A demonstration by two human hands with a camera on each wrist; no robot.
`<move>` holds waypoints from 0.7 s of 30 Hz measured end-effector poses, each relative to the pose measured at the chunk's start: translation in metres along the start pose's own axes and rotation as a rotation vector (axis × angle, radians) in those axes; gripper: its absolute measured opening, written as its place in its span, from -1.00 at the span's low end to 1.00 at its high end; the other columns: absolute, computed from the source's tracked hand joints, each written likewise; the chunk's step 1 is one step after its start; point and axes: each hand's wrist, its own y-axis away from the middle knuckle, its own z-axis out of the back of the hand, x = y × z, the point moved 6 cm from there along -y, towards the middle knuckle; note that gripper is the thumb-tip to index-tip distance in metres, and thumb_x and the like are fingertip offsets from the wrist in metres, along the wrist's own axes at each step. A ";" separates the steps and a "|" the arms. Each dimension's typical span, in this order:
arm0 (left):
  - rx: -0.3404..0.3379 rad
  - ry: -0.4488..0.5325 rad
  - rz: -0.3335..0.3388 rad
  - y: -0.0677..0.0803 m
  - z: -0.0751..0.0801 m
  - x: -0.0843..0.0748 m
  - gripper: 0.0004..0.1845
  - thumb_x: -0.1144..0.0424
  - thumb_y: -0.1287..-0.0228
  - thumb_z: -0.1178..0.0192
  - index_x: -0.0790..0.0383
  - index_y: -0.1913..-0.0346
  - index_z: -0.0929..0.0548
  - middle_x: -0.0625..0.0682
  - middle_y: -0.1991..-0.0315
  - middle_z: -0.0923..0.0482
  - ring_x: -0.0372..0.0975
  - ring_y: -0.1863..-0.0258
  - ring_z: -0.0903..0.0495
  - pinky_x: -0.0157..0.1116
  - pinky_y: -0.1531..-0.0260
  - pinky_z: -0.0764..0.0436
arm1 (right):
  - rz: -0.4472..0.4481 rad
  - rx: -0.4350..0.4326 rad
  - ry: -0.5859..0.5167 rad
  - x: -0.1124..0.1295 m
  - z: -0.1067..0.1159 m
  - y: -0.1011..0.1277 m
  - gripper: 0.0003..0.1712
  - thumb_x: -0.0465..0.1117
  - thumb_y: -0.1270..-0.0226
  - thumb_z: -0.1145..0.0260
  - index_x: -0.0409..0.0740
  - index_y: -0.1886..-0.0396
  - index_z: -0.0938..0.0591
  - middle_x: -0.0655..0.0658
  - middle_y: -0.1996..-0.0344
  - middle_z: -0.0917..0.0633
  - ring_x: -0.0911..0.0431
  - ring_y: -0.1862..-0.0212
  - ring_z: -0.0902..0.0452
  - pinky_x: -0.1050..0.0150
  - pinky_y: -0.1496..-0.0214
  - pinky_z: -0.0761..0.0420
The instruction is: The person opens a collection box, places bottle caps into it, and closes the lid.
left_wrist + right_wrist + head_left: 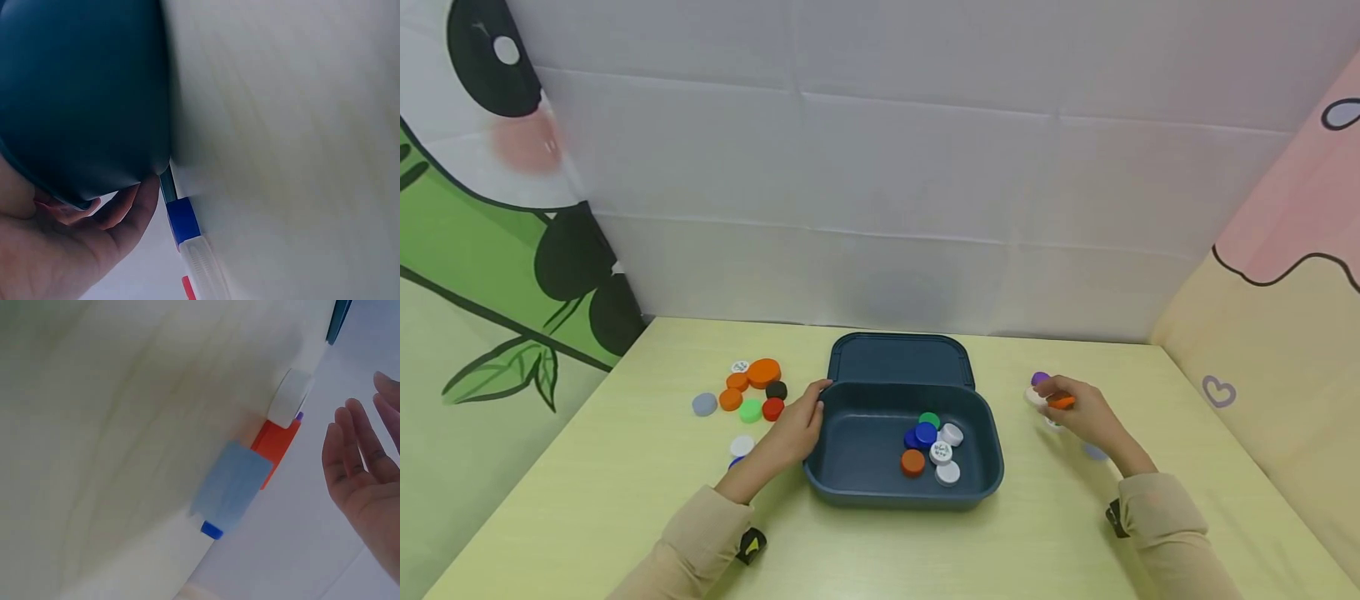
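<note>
A dark blue plastic box stands in the middle of the table, several bottle caps inside. My left hand grips its left side, and in the left wrist view its fingers lie against the outer wall. My right hand is over a small group of caps on the right. An orange cap shows below its fingers, beside a white cap and a purple cap. In the right wrist view the fingers are loosely extended above the caps, nothing between them.
Behind the box lies its dark blue lid. Several loose caps, among them a large orange cap and a red cap, lie to the left. A pale blue cap is near my right wrist. A white sheet hangs behind the table.
</note>
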 end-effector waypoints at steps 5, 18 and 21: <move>-0.003 -0.002 -0.005 0.001 0.000 -0.001 -0.61 0.42 -0.37 0.19 0.45 -0.22 -0.25 0.37 -0.14 -0.41 0.11 -0.12 -0.44 0.03 -0.11 -0.42 | -0.014 0.015 0.041 -0.007 0.000 0.002 -0.73 -0.43 -0.06 -0.31 -0.35 0.19 -0.57 -0.30 0.27 -0.64 -0.13 0.20 -0.56 0.03 0.12 -0.59; -0.002 -0.008 -0.004 0.001 0.001 -0.002 -0.62 0.43 -0.38 0.19 0.44 -0.22 -0.25 0.36 -0.14 -0.41 0.11 -0.12 -0.45 0.02 -0.11 -0.42 | -0.085 0.077 0.095 -0.022 -0.004 0.004 -0.77 -0.41 -0.08 -0.27 -0.25 0.21 -0.59 -0.17 0.30 -0.66 -0.04 0.18 -0.55 0.03 0.08 -0.53; 0.003 -0.011 0.005 0.001 0.000 -0.002 -0.61 0.42 -0.38 0.20 0.43 -0.23 -0.25 0.35 -0.16 -0.39 0.10 -0.14 -0.43 0.02 -0.13 -0.40 | -0.073 0.091 0.099 -0.022 -0.005 0.004 -0.76 -0.43 -0.04 -0.30 -0.26 0.22 -0.59 -0.17 0.31 -0.66 -0.04 0.19 -0.55 0.04 0.10 -0.53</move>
